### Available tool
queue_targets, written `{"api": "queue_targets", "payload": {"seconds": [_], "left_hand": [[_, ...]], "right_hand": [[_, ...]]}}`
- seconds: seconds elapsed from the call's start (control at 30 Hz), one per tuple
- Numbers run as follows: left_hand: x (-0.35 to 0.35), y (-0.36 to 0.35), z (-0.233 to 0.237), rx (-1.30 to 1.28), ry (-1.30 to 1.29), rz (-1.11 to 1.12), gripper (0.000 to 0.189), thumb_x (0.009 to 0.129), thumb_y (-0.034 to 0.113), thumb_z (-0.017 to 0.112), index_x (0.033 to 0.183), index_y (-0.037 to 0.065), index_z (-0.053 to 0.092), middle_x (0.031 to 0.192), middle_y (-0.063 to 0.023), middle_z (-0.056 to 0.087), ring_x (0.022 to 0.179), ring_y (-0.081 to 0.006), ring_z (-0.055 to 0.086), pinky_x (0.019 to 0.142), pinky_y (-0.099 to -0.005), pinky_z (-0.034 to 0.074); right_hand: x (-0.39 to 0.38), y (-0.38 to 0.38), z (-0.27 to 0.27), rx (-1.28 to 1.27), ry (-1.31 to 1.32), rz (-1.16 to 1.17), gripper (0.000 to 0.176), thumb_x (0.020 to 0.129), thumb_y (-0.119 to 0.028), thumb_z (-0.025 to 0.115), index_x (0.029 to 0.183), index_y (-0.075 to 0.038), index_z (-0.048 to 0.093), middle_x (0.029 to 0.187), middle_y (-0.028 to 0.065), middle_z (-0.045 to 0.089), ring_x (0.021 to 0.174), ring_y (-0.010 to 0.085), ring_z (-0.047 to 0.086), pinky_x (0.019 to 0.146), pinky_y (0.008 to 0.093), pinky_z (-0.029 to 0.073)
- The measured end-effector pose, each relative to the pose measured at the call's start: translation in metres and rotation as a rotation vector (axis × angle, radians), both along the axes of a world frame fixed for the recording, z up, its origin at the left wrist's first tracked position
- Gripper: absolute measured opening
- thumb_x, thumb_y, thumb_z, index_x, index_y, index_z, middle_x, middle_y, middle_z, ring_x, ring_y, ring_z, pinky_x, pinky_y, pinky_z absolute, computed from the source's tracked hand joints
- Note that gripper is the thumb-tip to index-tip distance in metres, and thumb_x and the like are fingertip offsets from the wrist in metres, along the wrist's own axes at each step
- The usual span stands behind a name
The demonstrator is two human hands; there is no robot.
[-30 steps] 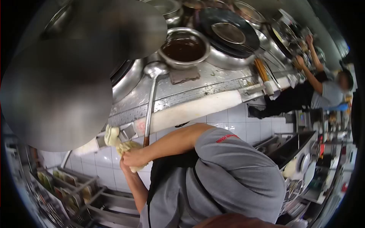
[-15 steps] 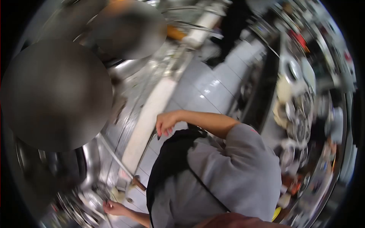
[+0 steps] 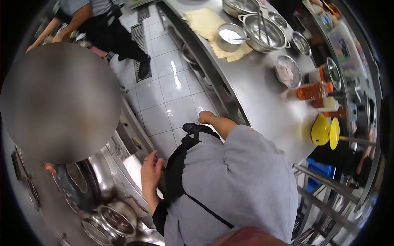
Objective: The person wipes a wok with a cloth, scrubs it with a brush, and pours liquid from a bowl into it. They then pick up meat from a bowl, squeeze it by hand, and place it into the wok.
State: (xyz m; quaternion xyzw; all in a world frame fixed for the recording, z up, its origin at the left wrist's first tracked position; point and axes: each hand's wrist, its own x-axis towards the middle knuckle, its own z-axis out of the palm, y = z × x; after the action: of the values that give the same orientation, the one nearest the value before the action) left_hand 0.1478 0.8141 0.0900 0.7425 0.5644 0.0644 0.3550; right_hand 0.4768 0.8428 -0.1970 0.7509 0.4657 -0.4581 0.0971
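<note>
My left hand [image 3: 151, 170] hovers beside the edge of the cooking range, fingers apart and holding nothing. Near it on the range are a steel pot [image 3: 118, 218] and a dark round pan [image 3: 78, 180]. On the other side of my body, my right hand [image 3: 206, 117] is curled closed over the tiled floor, close to the edge of the steel worktable [image 3: 262, 106]. What its fingers hold, if anything, is hidden. A large blurred disc covers much of the left side of the view.
Another person [image 3: 98, 24] stands at the upper left. The worktable bears a dough sheet [image 3: 201, 22], a pot with white contents [image 3: 229, 43], a two-handled steel pot [image 3: 256, 28], a bowl [image 3: 288, 71], an orange-capped bottle [image 3: 314, 91] and a yellow container [image 3: 320, 130].
My body and view have turned toward the worktable. My left hand has left the metal utensils at the range's end, and its fingers are now spread. My right hand stays curled.
</note>
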Motion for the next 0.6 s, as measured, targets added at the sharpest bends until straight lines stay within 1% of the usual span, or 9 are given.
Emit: {"api": "queue_targets", "payload": {"seconds": [0.03, 0.2, 0.33, 0.43, 0.47, 0.5, 0.53, 0.57, 0.6], "left_hand": [[0.007, 0.01, -0.013, -0.026, 0.034, -0.104, 0.038, 0.091, 0.022, 0.062, 0.124, 0.005, 0.061, 0.098, -0.0176, 0.065, 0.087, -0.0325, 0.064, 0.079, -0.0413, 0.051], [0.012, 0.031, -0.038, -0.106, 0.039, -0.084, 0.04, 0.089, 0.023, 0.064, 0.124, 0.004, 0.061, 0.099, -0.019, 0.065, 0.087, -0.0342, 0.064, 0.079, -0.0421, 0.051], [0.004, 0.03, -0.033, -0.156, 0.074, 0.071, 0.041, 0.088, 0.022, 0.065, 0.124, 0.003, 0.06, 0.099, -0.0194, 0.065, 0.087, -0.0354, 0.064, 0.079, -0.0425, 0.051], [-0.016, 0.015, -0.047, -0.094, -0.028, 0.202, 0.041, 0.087, 0.022, 0.065, 0.123, 0.003, 0.06, 0.1, -0.0192, 0.065, 0.092, -0.0364, 0.063, 0.081, -0.0424, 0.05], [-0.017, 0.011, -0.034, -0.085, 0.006, 0.227, 0.041, 0.087, 0.023, 0.064, 0.123, 0.002, 0.06, 0.101, -0.0191, 0.065, 0.094, -0.0367, 0.063, 0.083, -0.0426, 0.05], [-0.016, 0.007, -0.021, -0.084, 0.042, 0.276, 0.041, 0.087, 0.024, 0.064, 0.122, 0.002, 0.06, 0.103, -0.0191, 0.065, 0.097, -0.037, 0.062, 0.085, -0.0428, 0.049], [-0.025, 0.001, -0.024, -0.033, 0.041, 0.303, 0.042, 0.088, 0.024, 0.064, 0.123, 0.002, 0.06, 0.109, -0.0189, 0.065, 0.098, -0.0353, 0.064, 0.086, -0.0414, 0.05], [-0.037, -0.014, -0.028, 0.009, 0.045, 0.324, 0.042, 0.088, 0.024, 0.064, 0.123, 0.002, 0.059, 0.115, -0.0186, 0.065, 0.098, -0.0336, 0.065, 0.087, -0.04, 0.051], [-0.046, -0.027, -0.024, -0.004, 0.02, 0.418, 0.041, 0.088, 0.024, 0.064, 0.123, 0.003, 0.06, 0.112, -0.0182, 0.066, 0.096, -0.0329, 0.066, 0.085, -0.04, 0.052]], "right_hand": [[0.004, -0.004, -0.002, -0.007, 0.022, -0.015, 0.041, 0.086, -0.034, 0.061, 0.108, 0.0, 0.069, 0.113, 0.0227, 0.067, 0.104, 0.0361, 0.066, 0.091, 0.0445, 0.052], [0.01, 0.002, -0.029, -0.01, 0.034, -0.015, 0.037, 0.083, -0.026, 0.063, 0.108, 0.0, 0.07, 0.116, 0.0207, 0.067, 0.11, 0.0351, 0.064, 0.093, 0.044, 0.051], [0.005, 0.03, -0.031, 0.027, 0.035, 0.12, 0.034, 0.081, -0.023, 0.061, 0.103, 0.0, 0.071, 0.109, 0.0229, 0.068, 0.105, 0.036, 0.066, 0.088, 0.0447, 0.053], [0.001, 0.061, -0.046, 0.114, 0.035, 0.282, 0.029, 0.078, -0.022, 0.06, 0.091, 0.001, 0.072, 0.097, 0.025, 0.069, 0.094, 0.0395, 0.068, 0.082, 0.0482, 0.053], [0.003, 0.07, -0.1, 0.203, 0.056, 0.405, 0.027, 0.076, -0.021, 0.06, 0.087, 0.0, 0.072, 0.096, 0.0247, 0.069, 0.091, 0.0408, 0.067, 0.082, 0.05, 0.053], [0.003, 0.079, -0.08, 0.219, 0.02, 0.42, 0.024, 0.076, -0.022, 0.061, 0.084, -0.001, 0.072, 0.094, 0.0242, 0.069, 0.089, 0.041, 0.067, 0.081, 0.0511, 0.052], [0.001, 0.096, -0.07, 0.206, 0.027, 0.687, 0.024, 0.076, -0.023, 0.062, 0.08, 0.0, 0.07, 0.09, 0.023, 0.069, 0.086, 0.0414, 0.067, 0.078, 0.0498, 0.053], [-0.008, 0.111, -0.062, 0.126, 0.061, 0.773, 0.028, 0.081, -0.024, 0.062, 0.073, 0.002, 0.067, 0.078, 0.0213, 0.07, 0.069, 0.0355, 0.068, 0.063, 0.046, 0.055], [-0.019, 0.12, -0.046, -0.091, 0.281, 0.474, 0.032, 0.086, -0.026, 0.062, 0.072, 0.003, 0.067, 0.067, 0.0174, 0.069, 0.051, 0.0254, 0.063, 0.046, 0.04, 0.05]]}}
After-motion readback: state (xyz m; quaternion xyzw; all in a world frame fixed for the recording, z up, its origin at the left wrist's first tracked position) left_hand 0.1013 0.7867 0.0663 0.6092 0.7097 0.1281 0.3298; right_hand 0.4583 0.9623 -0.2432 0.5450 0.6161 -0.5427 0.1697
